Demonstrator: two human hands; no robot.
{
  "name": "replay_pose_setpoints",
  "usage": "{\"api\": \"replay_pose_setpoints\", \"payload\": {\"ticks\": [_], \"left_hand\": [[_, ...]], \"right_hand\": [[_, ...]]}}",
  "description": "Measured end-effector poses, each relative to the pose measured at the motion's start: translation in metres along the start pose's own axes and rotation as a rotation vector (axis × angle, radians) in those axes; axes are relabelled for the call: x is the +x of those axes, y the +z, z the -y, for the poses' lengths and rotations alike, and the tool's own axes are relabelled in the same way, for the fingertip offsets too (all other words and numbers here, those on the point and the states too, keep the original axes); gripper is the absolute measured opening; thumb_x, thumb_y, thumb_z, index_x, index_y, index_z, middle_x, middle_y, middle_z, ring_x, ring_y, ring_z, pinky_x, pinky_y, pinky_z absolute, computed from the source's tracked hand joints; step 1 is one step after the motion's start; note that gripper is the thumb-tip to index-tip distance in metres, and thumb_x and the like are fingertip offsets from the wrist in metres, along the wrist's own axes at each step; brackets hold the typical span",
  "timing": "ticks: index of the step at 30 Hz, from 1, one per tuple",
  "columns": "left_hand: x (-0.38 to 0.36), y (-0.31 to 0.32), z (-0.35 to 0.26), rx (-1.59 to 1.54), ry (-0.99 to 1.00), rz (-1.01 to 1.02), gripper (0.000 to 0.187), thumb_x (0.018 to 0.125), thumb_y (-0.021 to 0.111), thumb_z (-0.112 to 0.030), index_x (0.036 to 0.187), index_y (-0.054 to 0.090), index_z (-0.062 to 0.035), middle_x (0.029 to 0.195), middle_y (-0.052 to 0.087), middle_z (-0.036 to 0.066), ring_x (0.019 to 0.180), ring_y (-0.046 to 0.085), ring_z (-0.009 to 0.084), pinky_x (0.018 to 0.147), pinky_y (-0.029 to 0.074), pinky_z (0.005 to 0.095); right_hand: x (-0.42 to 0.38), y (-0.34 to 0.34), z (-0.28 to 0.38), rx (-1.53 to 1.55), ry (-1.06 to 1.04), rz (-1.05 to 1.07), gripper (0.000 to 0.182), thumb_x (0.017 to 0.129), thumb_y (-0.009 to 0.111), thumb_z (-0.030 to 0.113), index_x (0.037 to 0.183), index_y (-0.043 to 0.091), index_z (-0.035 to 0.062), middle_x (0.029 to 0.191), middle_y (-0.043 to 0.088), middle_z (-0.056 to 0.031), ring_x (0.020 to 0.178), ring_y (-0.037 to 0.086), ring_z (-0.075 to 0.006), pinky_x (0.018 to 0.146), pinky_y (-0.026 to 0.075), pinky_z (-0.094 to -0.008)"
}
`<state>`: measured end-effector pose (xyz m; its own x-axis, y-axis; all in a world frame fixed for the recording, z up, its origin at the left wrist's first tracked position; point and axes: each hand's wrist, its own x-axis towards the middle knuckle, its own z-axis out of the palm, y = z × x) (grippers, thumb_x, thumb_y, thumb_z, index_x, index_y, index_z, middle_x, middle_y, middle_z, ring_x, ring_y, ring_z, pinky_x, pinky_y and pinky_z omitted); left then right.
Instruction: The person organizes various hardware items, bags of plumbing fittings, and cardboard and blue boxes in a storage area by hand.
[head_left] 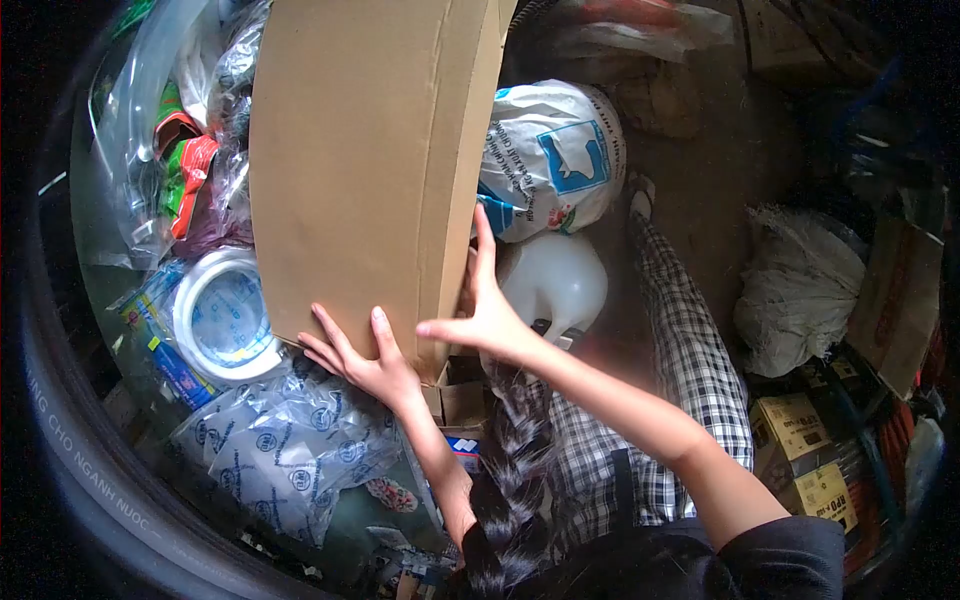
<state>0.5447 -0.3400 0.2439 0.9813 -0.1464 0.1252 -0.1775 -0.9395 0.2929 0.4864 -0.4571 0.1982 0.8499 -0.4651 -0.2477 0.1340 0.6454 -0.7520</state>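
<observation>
While both flat, open hands, the left hand [362,362] and right hand [487,318], only press the big brown cardboard box [365,170] standing over the bags, nothing grips it. It may tip and squash the white plastic jug [556,285] or the round white tape roll [222,315].

Cardboard box [365,160] top beyond frame

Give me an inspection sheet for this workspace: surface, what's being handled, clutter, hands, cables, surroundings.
Surface: hidden under packed goods.
Job's things: large cardboard box, upright, plain brown.
Clutter: bagged white packets, white tape roll, printed white sack, white jug, small cartons.
Hands: left hand flat on the box front; right hand pressed on its side edge; fingers spread.
Cables: nothing seen; clear hose at upper left.
Surroundings: dirt floor, white bundle.
</observation>
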Motion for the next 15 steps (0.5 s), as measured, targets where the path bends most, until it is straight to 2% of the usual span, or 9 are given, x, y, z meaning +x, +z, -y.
{"api": "replay_pose_setpoints", "payload": {"ticks": [1, 6, 8, 9, 11, 13, 15], "left_hand": [[0.000, 0.000, -0.001, 0.006, 0.002, 0.001, 0.060, 0.081, 0.056, -0.038, 0.133, 0.035, -0.0172, 0.139, 0.014, 0.028, 0.130, 0.010, 0.0415, 0.103, 0.011, 0.0516], [0.001, 0.000, -0.001, 0.023, -0.009, 0.003, 0.062, 0.079, 0.058, -0.038, 0.132, 0.036, -0.0162, 0.139, 0.014, 0.027, 0.129, 0.009, 0.0422, 0.102, 0.011, 0.0530], [0.002, 0.000, -0.003, 0.007, -0.033, -0.007, 0.066, 0.074, 0.062, -0.038, 0.131, 0.038, -0.0141, 0.139, 0.016, 0.027, 0.129, 0.011, 0.0433, 0.102, 0.011, 0.0548], [0.001, 0.000, -0.003, 0.020, -0.024, 0.006, 0.065, 0.076, 0.060, -0.038, 0.132, 0.036, -0.0152, 0.139, 0.015, 0.027, 0.129, 0.010, 0.0429, 0.102, 0.011, 0.0541], [0.001, -0.001, -0.006, 0.052, -0.008, 0.010, 0.062, 0.080, 0.058, -0.037, 0.133, 0.034, -0.0176, 0.139, 0.013, 0.027, 0.129, 0.009, 0.0420, 0.102, 0.011, 0.0527], [0.003, -0.003, -0.006, 0.055, -0.038, 0.013, 0.063, 0.078, 0.060, -0.035, 0.133, 0.035, -0.0179, 0.139, 0.015, 0.027, 0.129, 0.011, 0.0426, 0.102, 0.013, 0.0530], [0.006, -0.006, -0.010, 0.031, -0.056, 0.028, 0.064, 0.076, 0.061, -0.035, 0.132, 0.035, -0.0176, 0.138, 0.016, 0.027, 0.129, 0.011, 0.0429, 0.102, 0.013, 0.0529]], "right_hand": [[-0.006, 0.002, 0.000, -0.112, 0.044, -0.010, 0.124, 0.061, 0.077, 0.014, 0.133, -0.024, 0.0206, 0.141, 0.004, -0.0208, 0.131, 0.011, -0.0302, 0.104, 0.017, -0.0451], [0.003, 0.007, -0.010, -0.211, -0.019, -0.011, 0.121, 0.065, 0.072, 0.013, 0.129, -0.031, 0.0135, 0.142, -0.004, -0.0202, 0.132, 0.006, -0.0283, 0.106, 0.012, -0.0409], [0.004, 0.007, -0.010, -0.171, -0.015, -0.021, 0.119, 0.063, 0.071, 0.014, 0.130, -0.028, 0.0087, 0.141, -0.010, -0.0221, 0.132, 0.001, -0.0313, 0.106, 0.010, -0.0409], [0.004, 0.007, -0.010, -0.151, -0.013, -0.024, 0.119, 0.062, 0.071, 0.015, 0.131, -0.026, 0.0062, 0.140, -0.013, -0.0230, 0.132, -0.002, -0.0328, 0.106, 0.009, -0.0409], [0.004, 0.003, -0.007, -0.301, -0.022, -0.015, 0.118, 0.063, 0.070, 0.018, 0.130, -0.026, 0.0035, 0.139, -0.016, -0.0236, 0.132, -0.003, -0.0336, 0.107, 0.006, -0.0405], [0.006, 0.006, -0.007, -0.417, -0.041, 0.033, 0.118, 0.064, 0.070, 0.021, 0.129, -0.027, 0.0008, 0.138, -0.019, -0.0243, 0.131, -0.005, -0.0345, 0.107, 0.003, -0.0401], [0.006, 0.010, -0.008, -0.336, -0.003, 0.019, 0.118, 0.065, 0.070, 0.018, 0.128, -0.029, 0.0023, 0.138, -0.017, -0.0252, 0.131, -0.001, -0.0346, 0.107, 0.006, -0.0399]]}}
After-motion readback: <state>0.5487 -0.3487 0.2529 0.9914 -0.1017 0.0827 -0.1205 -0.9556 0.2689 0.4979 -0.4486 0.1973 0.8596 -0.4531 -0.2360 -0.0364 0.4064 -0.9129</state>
